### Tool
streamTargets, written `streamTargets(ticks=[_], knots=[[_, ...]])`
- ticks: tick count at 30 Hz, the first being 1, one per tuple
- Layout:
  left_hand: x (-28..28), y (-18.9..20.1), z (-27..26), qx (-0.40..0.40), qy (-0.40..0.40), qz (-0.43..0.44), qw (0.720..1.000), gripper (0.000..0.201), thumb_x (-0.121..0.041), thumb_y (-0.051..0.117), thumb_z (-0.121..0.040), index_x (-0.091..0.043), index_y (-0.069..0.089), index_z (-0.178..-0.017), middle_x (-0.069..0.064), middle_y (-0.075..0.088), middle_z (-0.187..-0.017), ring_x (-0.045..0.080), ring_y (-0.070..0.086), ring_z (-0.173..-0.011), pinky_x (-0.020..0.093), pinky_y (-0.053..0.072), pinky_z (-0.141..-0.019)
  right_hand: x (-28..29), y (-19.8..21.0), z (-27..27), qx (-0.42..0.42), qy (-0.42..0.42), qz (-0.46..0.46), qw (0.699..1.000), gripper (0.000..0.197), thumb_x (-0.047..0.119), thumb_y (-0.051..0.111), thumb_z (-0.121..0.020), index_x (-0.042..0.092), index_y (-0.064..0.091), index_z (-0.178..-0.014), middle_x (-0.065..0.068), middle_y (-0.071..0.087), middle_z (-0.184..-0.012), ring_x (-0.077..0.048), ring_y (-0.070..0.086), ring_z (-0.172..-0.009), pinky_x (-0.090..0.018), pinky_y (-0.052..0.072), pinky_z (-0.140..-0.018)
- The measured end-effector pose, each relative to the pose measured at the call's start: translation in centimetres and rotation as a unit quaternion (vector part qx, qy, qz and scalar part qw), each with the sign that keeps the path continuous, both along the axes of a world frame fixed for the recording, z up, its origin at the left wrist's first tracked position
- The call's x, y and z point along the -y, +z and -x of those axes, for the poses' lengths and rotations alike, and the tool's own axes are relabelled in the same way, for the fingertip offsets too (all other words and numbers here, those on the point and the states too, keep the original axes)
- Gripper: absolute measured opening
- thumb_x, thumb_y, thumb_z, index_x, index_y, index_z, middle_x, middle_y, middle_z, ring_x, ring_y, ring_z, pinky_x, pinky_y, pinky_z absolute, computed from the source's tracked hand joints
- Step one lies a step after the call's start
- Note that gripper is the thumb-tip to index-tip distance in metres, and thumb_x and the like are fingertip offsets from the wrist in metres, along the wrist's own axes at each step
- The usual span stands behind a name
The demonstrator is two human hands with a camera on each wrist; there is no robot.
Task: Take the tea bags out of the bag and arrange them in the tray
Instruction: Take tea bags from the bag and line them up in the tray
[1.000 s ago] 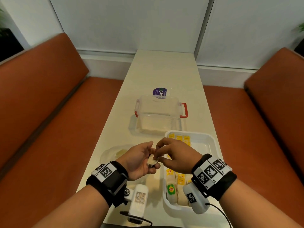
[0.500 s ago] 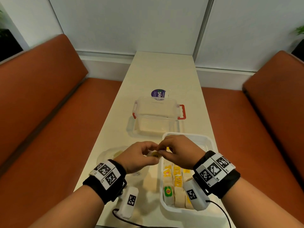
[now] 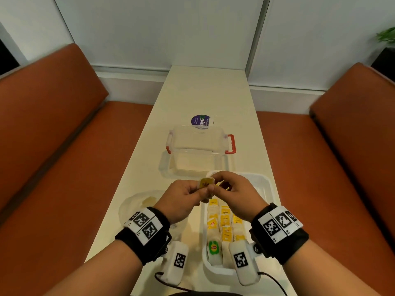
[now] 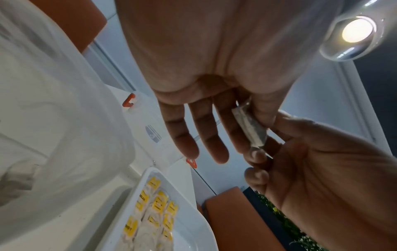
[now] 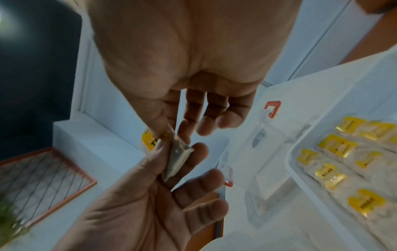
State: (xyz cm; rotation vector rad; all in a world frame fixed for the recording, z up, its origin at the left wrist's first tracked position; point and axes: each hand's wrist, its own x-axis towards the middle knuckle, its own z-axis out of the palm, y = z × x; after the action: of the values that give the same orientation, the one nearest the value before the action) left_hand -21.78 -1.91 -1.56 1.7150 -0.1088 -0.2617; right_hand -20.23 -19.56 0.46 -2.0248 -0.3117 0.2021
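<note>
Long cream table (image 3: 205, 92). Clear red-handled box (image 3: 199, 154) at 12 o'clock; white tray (image 3: 266, 184) at 4; plastic bag (image 3: 136, 205) at 8.

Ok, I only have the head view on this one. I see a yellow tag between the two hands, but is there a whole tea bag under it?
Observer: Yes. The left wrist view shows the white pouch of the tea bag, pinched between the thumb and forefinger of the left hand.
Operator: Does the other hand hold it too?
Observer: It does. The right wrist view shows the right hand pinching the pouch's upper end, beside the yellow tag.
Operator: Can you read any print on the ones already laid down?
Observer: One placed tag in the tray reads RELAX. The others are too blurred to read.
</note>
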Motion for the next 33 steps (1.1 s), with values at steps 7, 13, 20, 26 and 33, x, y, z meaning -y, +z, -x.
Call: streamTargets(ticks=[7, 13, 20, 26, 33], knots=[[2.4, -1.6, -0.7, -0.035, 0.018, -0.060, 0.997, 0.022, -0.034, 0.070, -0.086, -0.017, 0.070, -0.100, 0.005, 0.072, -0.087, 0.021, 0.070, -0.075, 0.033, 0.054, -0.066, 2.4, -3.0, -0.2, -0.060, -0.076, -0.097, 0.991, 0.009, 0.016, 0.061, -0.092, 0.018, 0.066, -0.085, 0.010, 0.060, -0.065, -0.007, 0.048, -0.054, -0.023, 0.040, -0.055], [3.8, -5.6, -1.0, -0.151, -0.021, -0.395, 0.906, 0.045, -0.044, 0.059, -0.091, -0.012, 0.054, -0.122, 0.007, 0.062, -0.112, 0.026, 0.065, -0.095, 0.038, 0.056, -0.082, 7.4, -9.2, -1.7, -0.095, -0.223, 0.007, 0.970, 0.017, 0.022, 0.055, -0.095, 0.027, 0.058, -0.079, 0.006, 0.056, -0.068, -0.015, 0.049, -0.057, -0.030, 0.040, -0.062], [4.4, -7.1, -1.5, -0.176, -0.087, -0.490, 0.849, 0.035, -0.040, 0.050, -0.097, -0.008, 0.060, -0.106, 0.010, 0.063, -0.105, 0.025, 0.062, -0.091, 0.027, 0.046, -0.070, 8.9, -12.6, -5.5, -0.158, -0.289, 0.108, 0.938, 0.017, 0.023, 0.042, -0.100, 0.022, 0.057, -0.092, -0.004, 0.062, -0.086, -0.023, 0.056, -0.074, -0.029, 0.042, -0.066], [4.5, -8.1, -1.9, -0.193, -0.086, -0.472, 0.856, 0.029, -0.037, 0.049, -0.097, -0.012, 0.054, -0.083, 0.002, 0.056, -0.083, 0.020, 0.055, -0.075, 0.028, 0.047, -0.066, 9.0, -13.6, -8.5, -0.191, -0.299, 0.144, 0.924, 0.024, 0.020, 0.037, -0.101, 0.016, 0.059, -0.112, -0.010, 0.062, -0.100, -0.022, 0.051, -0.080, -0.025, 0.037, -0.070], [4.6, -8.2, -2.0, -0.189, -0.084, -0.476, 0.855, 0.034, -0.038, 0.050, -0.097, -0.017, 0.047, -0.070, -0.003, 0.049, -0.072, 0.018, 0.051, -0.077, 0.026, 0.038, -0.068, 9.1, -14.8, -10.2, -0.193, -0.275, 0.162, 0.928, 0.027, 0.020, 0.037, -0.101, 0.016, 0.059, -0.116, -0.007, 0.061, -0.103, -0.021, 0.051, -0.082, -0.026, 0.038, -0.075]])
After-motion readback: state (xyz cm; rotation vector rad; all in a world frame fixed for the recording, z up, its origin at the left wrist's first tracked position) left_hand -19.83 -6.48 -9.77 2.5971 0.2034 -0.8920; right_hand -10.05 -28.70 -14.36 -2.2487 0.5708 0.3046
